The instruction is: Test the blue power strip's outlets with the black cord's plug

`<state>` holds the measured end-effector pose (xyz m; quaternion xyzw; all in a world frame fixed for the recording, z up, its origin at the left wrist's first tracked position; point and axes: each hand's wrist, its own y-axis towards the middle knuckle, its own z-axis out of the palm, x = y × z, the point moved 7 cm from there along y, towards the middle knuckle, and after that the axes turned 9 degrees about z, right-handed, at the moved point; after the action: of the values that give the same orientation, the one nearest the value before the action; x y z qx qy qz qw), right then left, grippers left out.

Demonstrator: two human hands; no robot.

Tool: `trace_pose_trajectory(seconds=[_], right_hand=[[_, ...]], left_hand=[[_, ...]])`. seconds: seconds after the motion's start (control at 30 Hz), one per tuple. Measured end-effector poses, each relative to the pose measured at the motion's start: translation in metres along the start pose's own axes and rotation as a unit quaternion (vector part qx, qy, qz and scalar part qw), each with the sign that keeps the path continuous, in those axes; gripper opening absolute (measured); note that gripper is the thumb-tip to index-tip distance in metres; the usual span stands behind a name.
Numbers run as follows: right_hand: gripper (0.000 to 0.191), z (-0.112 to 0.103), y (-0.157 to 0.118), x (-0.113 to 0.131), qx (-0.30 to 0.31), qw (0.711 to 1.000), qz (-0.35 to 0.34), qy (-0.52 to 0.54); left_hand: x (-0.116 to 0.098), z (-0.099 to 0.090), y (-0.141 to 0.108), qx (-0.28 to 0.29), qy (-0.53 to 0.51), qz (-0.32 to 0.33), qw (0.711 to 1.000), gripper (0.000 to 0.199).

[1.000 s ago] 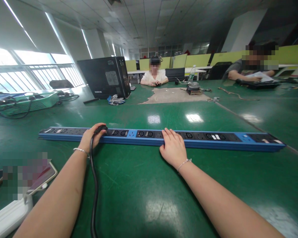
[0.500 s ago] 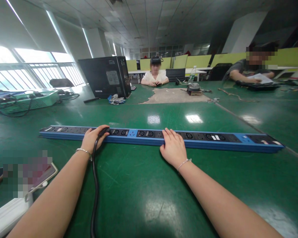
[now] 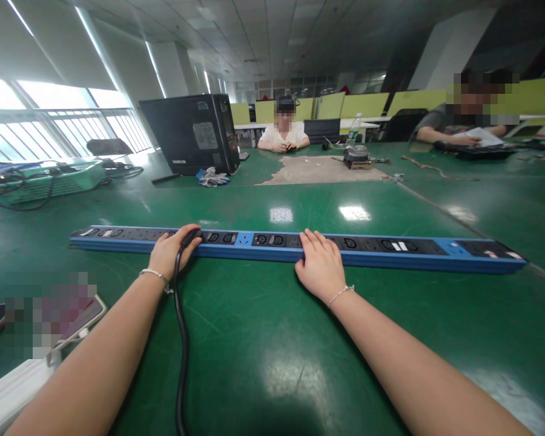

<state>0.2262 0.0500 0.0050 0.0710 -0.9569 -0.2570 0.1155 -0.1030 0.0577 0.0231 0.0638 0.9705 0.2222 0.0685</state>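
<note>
A long blue power strip with black sockets along its top lies across the green table. My left hand is closed around the black plug of a power cord, holding it at the top of the strip. Whether the plug sits in a socket is hidden by my fingers. The cord hangs from that hand toward the table's near side. Right of the middle, my right hand grips the strip, fingers over its top and thumb against the front side.
At the left lie a phone, a white object and a green basket of cables. A black computer case and gloves stand farther back. Two people sit across the table, near a bottle.
The view has shifted slightly. The lower part of the cord has swung a little to the right. Both hands keep their places on the plug and the strip.
</note>
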Motion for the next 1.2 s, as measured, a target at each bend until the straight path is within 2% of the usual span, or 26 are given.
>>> trace_pose_trajectory(seconds=[0.23, 0.67, 0.73, 0.8, 0.87, 0.9, 0.93, 1.0, 1.1, 1.2], right_hand=[[0.054, 0.0, 0.0, 0.0, -0.002, 1.0, -0.002, -0.002], [0.054, 0.001, 0.001, 0.0, -0.01, 1.0, -0.01, -0.002], [0.054, 0.001, 0.0, 0.0, -0.012, 1.0, -0.012, -0.002], [0.054, 0.001, 0.0, 0.0, -0.013, 1.0, -0.01, -0.002], [0.054, 0.0, 0.0, 0.0, -0.013, 1.0, -0.009, -0.001], [0.054, 0.0, 0.0, 0.0, -0.013, 1.0, -0.009, 0.0], [0.054, 0.0, 0.0, 0.0, -0.014, 1.0, -0.008, 0.001], [0.054, 0.0, 0.0, 0.0, -0.014, 1.0, -0.008, 0.003], [0.054, 0.0, 0.0, 0.0, -0.014, 1.0, -0.005, 0.004], [0.054, 0.0, 0.0, 0.0, -0.013, 1.0, -0.003, 0.005]], left_hand=[[0.005, 0.001, 0.001, 0.014, 0.02, -0.026, 0.999, 0.043], [0.008, 0.007, 0.001, 0.0, -0.008, -0.005, 1.0, 0.039], [0.008, 0.003, 0.001, -0.027, -0.037, -0.002, 0.999, 0.036], [0.01, -0.01, 0.0, -0.11, -0.08, -0.029, 0.99, 0.036], [0.008, -0.028, -0.002, -0.212, -0.12, -0.062, 0.968, 0.038], [0.002, -0.034, -0.002, -0.242, -0.135, -0.064, 0.959, 0.039], [-0.007, -0.037, 0.0, -0.246, -0.149, -0.055, 0.956, 0.04], [-0.03, -0.032, 0.008, -0.201, -0.176, -0.027, 0.963, 0.039], [-0.065, -0.01, 0.017, -0.093, -0.198, 0.005, 0.976, 0.036], [-0.087, 0.011, 0.021, -0.018, -0.204, 0.025, 0.978, 0.036]])
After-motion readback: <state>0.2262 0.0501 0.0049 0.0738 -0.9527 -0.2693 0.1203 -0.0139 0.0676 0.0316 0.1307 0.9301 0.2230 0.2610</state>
